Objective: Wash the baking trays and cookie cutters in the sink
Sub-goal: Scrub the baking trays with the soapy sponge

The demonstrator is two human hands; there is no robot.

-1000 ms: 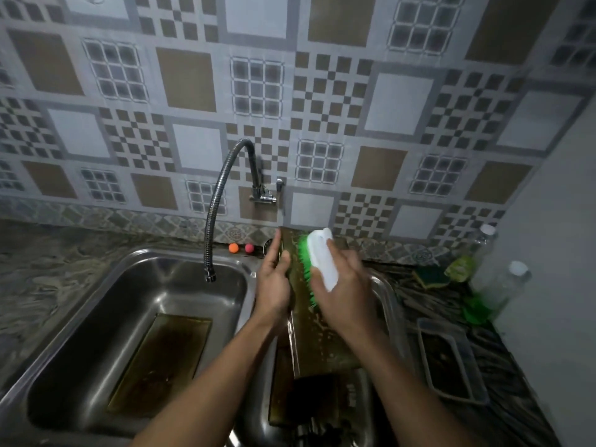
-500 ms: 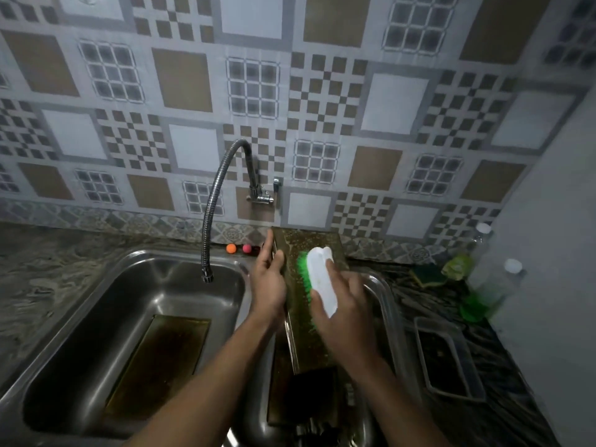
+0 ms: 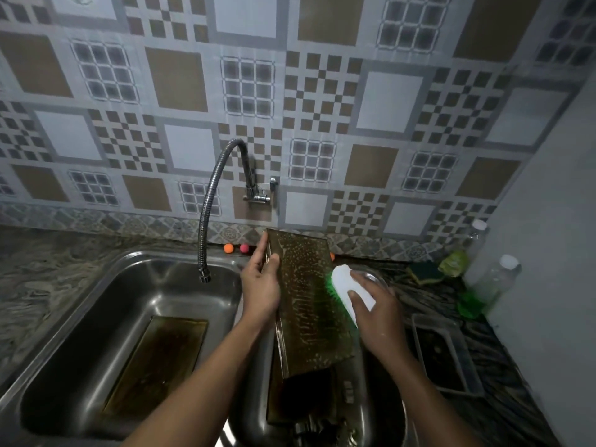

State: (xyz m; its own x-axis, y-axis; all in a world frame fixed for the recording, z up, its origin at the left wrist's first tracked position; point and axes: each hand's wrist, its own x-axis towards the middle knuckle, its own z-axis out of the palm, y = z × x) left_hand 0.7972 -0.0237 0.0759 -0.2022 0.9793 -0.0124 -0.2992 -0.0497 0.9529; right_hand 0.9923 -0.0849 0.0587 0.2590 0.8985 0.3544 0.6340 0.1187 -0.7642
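Fingers (image 3: 262, 253) of the left hand (image 3: 260, 287) curl round the nine o'clock edge of the soapy baking tray (image 3: 306, 304), which is tilted over the sink's (image 3: 80, 333) right basin. The right hand (image 3: 379, 321) grips a white brush (image 3: 350, 285) at the tray's three o'clock edge. Below it, at six o'clock, the basin's contents are too dark to identify. A second tray (image 3: 158, 362) lies flat at eight o'clock. Marbled counter (image 3: 32, 279) and patterned tiles (image 3: 387, 101) frame the faucet (image 3: 209, 204) at twelve.

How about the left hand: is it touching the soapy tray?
Touching. Head view shows the left hand gripping the tray by its left edge, thumb in front.
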